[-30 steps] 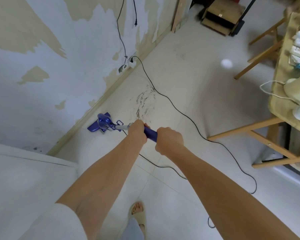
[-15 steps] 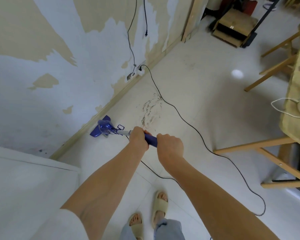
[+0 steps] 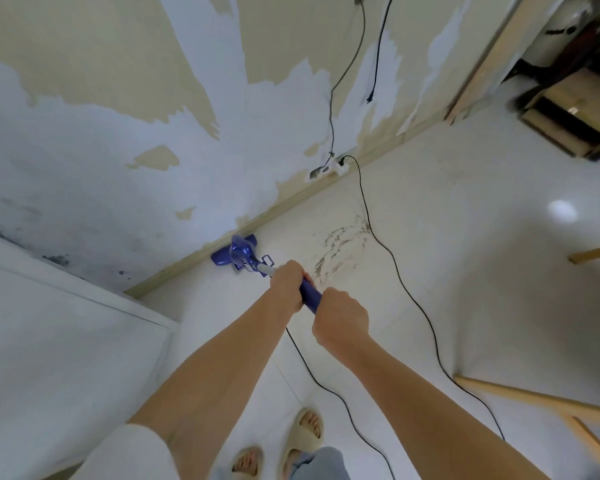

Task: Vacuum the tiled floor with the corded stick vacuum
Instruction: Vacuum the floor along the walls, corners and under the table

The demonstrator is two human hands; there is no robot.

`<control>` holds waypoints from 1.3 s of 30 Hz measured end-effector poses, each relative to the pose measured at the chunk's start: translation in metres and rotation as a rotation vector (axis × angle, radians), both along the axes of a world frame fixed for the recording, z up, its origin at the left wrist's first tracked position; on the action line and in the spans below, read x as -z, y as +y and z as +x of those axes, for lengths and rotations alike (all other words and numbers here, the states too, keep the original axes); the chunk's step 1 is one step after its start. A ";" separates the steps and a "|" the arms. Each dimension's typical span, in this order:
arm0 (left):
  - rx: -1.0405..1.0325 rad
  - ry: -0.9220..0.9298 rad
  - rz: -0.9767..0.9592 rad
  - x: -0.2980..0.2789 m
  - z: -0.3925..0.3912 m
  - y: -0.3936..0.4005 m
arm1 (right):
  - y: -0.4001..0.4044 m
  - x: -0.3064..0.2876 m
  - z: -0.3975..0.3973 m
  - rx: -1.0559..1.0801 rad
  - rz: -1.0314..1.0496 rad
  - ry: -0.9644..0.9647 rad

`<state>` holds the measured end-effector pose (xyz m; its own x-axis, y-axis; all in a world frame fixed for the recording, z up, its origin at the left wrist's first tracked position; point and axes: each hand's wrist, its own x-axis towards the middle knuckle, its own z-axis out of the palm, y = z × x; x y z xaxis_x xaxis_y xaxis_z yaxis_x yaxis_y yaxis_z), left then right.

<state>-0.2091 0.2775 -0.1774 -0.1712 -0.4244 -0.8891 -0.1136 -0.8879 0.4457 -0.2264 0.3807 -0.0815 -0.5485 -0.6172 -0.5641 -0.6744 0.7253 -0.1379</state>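
Stick vacuum [image 3: 246,258] head sits on tiled floor [image 3: 447,271] against the wall baseboard. Left hand [image 3: 288,284] and right hand [image 3: 340,315] both grip its blue handle. Black cord [image 3: 395,271] runs to wall outlet [image 3: 340,167].

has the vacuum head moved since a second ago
Yes. The vacuum head has slid up against the baseboard and along it toward the wall outlet; earlier it sat clear of the wall.
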 end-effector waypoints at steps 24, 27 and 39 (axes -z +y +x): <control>0.065 0.132 0.056 -0.015 -0.014 0.067 | 0.061 -0.025 -0.018 0.020 0.101 0.041; 0.152 0.129 0.082 -0.033 0.009 0.089 | 0.083 -0.039 0.014 0.089 0.114 0.053; 0.686 0.097 0.066 -0.090 0.165 0.109 | 0.109 -0.077 0.186 0.535 -0.078 -0.409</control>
<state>-0.0440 0.3863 -0.0870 -0.4611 -0.1376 -0.8766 -0.6213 -0.6552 0.4297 -0.0403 0.4902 -0.0044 -0.5420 -0.3675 -0.7558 -0.1079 0.9223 -0.3711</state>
